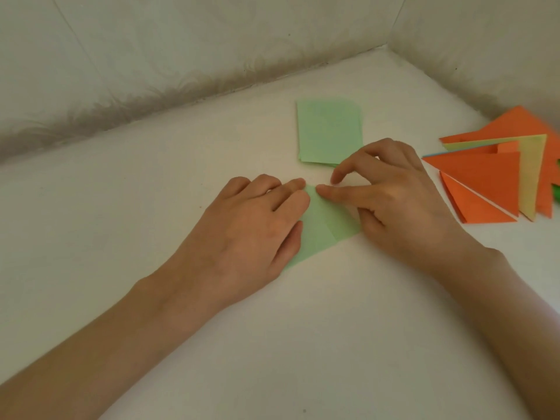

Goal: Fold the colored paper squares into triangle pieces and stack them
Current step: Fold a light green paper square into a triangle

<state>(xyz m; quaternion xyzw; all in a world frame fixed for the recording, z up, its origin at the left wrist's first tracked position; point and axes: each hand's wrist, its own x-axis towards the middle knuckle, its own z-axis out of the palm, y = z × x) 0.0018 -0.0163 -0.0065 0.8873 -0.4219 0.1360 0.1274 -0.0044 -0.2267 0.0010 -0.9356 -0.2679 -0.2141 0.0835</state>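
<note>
The left hand (257, 219) lies flat on the green sheet (331, 228). The right hand (400, 201) presses fingertips on its top corner.

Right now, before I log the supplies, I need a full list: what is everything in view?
green paper: one, light green, centre, partly folded under both hands.
paper stack: several sheets, light green, just behind the hands.
triangle pile: several folded pieces, mostly orange, right side.
yellow piece: one, pale yellow, within the pile.
surface: one, white, beneath everything.
wall: white, behind and to the right.
left hand: one, pressing flat on the green paper.
right hand: one, forefinger pressing the paper's top corner.
</note>
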